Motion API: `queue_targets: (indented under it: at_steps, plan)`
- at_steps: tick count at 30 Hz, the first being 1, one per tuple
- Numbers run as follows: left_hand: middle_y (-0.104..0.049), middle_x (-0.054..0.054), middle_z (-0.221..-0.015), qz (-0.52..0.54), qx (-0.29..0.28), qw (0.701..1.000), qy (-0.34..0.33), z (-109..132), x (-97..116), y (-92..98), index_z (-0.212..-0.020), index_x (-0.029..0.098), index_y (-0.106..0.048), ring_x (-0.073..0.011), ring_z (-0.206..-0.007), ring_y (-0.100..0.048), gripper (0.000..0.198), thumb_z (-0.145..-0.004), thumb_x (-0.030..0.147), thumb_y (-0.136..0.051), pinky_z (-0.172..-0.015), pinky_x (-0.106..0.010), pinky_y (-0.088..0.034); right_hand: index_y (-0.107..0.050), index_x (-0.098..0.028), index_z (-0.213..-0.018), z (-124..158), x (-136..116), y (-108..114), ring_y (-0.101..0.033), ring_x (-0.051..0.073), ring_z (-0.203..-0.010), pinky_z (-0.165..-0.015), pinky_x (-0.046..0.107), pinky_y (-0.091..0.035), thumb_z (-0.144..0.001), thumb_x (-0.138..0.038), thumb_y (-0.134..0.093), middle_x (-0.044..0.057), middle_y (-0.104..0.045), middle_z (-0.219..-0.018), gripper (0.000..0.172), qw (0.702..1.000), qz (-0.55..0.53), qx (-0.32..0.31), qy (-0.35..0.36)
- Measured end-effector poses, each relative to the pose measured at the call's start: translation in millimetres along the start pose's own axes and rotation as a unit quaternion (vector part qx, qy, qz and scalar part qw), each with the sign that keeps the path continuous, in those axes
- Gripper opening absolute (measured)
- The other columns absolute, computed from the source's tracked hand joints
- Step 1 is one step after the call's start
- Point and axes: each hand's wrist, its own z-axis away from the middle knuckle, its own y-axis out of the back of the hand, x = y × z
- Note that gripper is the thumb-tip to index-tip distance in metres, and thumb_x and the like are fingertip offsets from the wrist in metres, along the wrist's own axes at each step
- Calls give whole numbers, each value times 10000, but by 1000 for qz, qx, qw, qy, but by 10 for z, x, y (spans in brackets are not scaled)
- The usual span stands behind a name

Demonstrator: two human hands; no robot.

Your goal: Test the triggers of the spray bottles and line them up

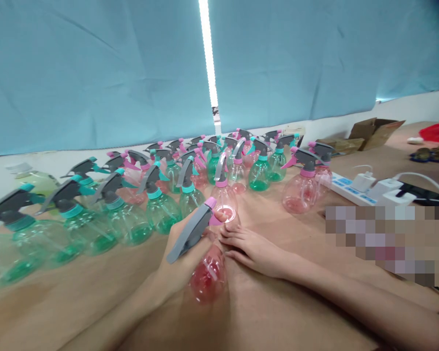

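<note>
A clear pink spray bottle [208, 278] with a grey and pink trigger head [192, 231] leans in front of me. My left hand [181, 241] is closed around its neck, just under the head. At the other side of the neck is my right hand [254, 247], its fingers close together and their tips against the bottle. The collar is mostly hidden by my fingers. Right behind stands another pink spray bottle [225, 195], upright. Green spray bottles [164, 212] with teal collars stand in a row to the left of my hands.
Several more green and pink spray bottles crowd the back of the brown-covered table [263, 321]. A white power strip [351, 190] with plugged-in chargers lies at the right. Beyond it are an open cardboard box [375, 134] and a red item [437, 132]. A blue sheet [95, 73] hangs behind.
</note>
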Motion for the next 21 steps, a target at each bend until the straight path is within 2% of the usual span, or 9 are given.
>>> queue_targets:
  at_steps: [5,11,21]
  plan:
    - [-515,35,-579,-11,8,1000,-1,0,26,-7,-712,213,-549,-155,-565,-550,61,-734,255,-588,-521,-265,-451,-596,-172,-1244,-3,-5,5,-517,242,-1255,-1080,451,-387,-975,-258,-468,127,-613,-1298,310,1000,-1,-1,0]
    - [-440,47,-588,11,7,1000,10,0,88,-40,-674,214,-456,-146,-613,-535,189,-770,276,-606,-537,-246,-395,-571,-175,-1287,6,33,-28,-495,234,-1287,-1114,450,-360,-976,-264,-476,118,-595,-1328,337,1000,12,1,5]
    - [-386,57,-593,21,-7,1000,2,1,71,-29,-662,221,-409,-117,-531,-401,229,-757,270,-611,-603,-274,-410,-559,-134,-1298,7,27,-21,-477,240,-1304,-1130,451,-340,-976,-255,-477,139,-588,-1335,354,1000,9,-3,6]
